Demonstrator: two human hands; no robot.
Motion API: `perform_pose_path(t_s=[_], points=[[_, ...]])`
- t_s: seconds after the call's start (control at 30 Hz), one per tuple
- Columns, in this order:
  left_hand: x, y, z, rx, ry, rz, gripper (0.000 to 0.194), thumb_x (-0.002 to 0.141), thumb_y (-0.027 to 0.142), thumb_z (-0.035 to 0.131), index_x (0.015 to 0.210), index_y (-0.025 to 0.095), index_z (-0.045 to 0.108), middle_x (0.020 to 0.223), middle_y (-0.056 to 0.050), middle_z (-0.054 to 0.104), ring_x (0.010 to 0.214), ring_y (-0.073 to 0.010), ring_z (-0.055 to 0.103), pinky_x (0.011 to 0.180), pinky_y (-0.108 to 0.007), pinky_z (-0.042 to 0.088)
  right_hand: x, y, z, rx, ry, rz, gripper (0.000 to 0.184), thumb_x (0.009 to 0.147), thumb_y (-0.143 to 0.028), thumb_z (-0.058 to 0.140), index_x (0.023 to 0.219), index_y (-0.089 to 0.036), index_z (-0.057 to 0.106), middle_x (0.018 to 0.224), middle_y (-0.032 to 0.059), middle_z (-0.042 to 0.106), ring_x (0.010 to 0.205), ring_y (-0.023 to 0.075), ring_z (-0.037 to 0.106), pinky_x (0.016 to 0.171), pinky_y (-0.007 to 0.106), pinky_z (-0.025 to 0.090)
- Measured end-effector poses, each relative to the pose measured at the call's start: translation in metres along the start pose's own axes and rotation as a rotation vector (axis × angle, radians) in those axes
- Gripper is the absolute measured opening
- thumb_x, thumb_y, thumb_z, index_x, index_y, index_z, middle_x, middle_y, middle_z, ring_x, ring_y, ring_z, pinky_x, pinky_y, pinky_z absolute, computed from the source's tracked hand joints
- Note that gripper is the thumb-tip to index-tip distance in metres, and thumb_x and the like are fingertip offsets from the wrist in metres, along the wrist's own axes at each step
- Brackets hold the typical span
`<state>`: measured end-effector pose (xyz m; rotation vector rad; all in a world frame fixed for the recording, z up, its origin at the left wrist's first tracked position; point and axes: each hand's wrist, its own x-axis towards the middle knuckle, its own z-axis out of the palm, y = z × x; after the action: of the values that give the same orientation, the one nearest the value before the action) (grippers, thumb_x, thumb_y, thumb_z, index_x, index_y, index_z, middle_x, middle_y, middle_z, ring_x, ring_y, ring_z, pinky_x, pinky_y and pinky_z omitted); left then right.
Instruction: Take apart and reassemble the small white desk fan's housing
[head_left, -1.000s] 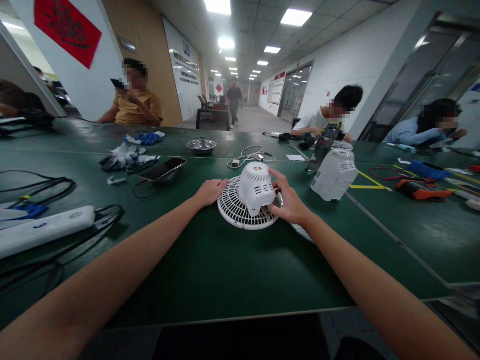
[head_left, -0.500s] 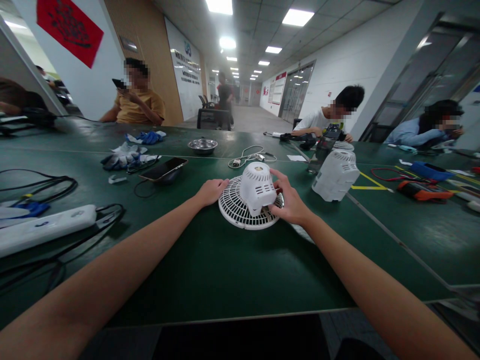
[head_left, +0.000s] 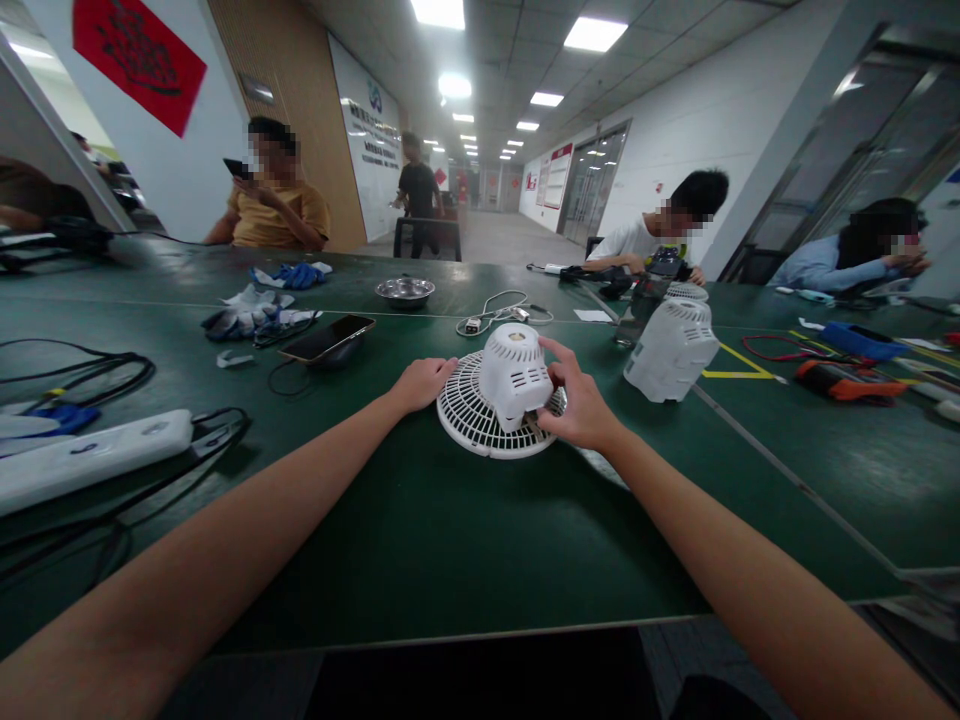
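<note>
Two hands work here: the right point(head_left: 583, 408) curls round the housing point(head_left: 516, 372), the left point(head_left: 424, 385) touches the grille point(head_left: 469, 415) beneath, its grip unclear. Likely light, stiff plastic; the grille's rim beside the left takes hold best.

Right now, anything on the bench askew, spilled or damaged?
No spill or damage visible. Just untidy: work gloves crumpled left of the smartphone, and a white cable in loose loops beyond the fan housing. The housing sits on its round grille; nothing clearly wrong there.
</note>
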<state>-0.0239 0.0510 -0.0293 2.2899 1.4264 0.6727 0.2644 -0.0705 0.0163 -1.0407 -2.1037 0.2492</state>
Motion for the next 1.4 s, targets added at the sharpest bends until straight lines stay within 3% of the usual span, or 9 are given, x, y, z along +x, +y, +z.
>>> perform_pose_path(t_s=[0.63, 0.83, 1.4], points=[[-0.0016, 0.0004, 0.0003, -0.036, -0.003, -0.021, 0.058, 0.098, 0.061, 0.027, 0.074, 0.021, 0.060, 0.078, -0.010, 0.071, 0.070, -0.0229, 0.064, 0.063, -0.034, 0.040, 0.0003, -0.0040, 0.0003, -0.019, 0.021, 0.022, 0.097, 0.065, -0.018, 0.065, 0.152, -0.027, 0.023, 0.085, -0.0003, 0.055, 0.069, 0.0190, 0.053, 0.069, 0.039, 0.046], [-0.0009, 0.0016, -0.0002, 0.041, 0.026, -0.008, 0.058, 0.098, 0.059, 0.025, 0.071, 0.021, 0.059, 0.079, -0.010, 0.070, 0.074, -0.0235, 0.063, 0.065, -0.034, 0.039, 0.0009, -0.0026, 0.0002, -0.042, 0.017, 0.010, 0.098, 0.065, -0.018, 0.065, 0.152, -0.027, 0.021, 0.086, 0.0003, 0.057, 0.069, 0.0190, 0.053, 0.068, 0.038, 0.046], [-0.0004, 0.0000, 0.0011, -0.031, 0.017, -0.019, 0.058, 0.098, 0.060, 0.028, 0.075, 0.021, 0.063, 0.081, -0.011, 0.071, 0.073, -0.0248, 0.065, 0.065, -0.035, 0.042, -0.0015, -0.0003, -0.0040, -0.037, -0.023, -0.029, 0.094, 0.069, -0.022, 0.065, 0.152, -0.027, 0.022, 0.088, 0.0011, 0.058, 0.075, 0.0220, 0.057, 0.075, 0.042, 0.047]])
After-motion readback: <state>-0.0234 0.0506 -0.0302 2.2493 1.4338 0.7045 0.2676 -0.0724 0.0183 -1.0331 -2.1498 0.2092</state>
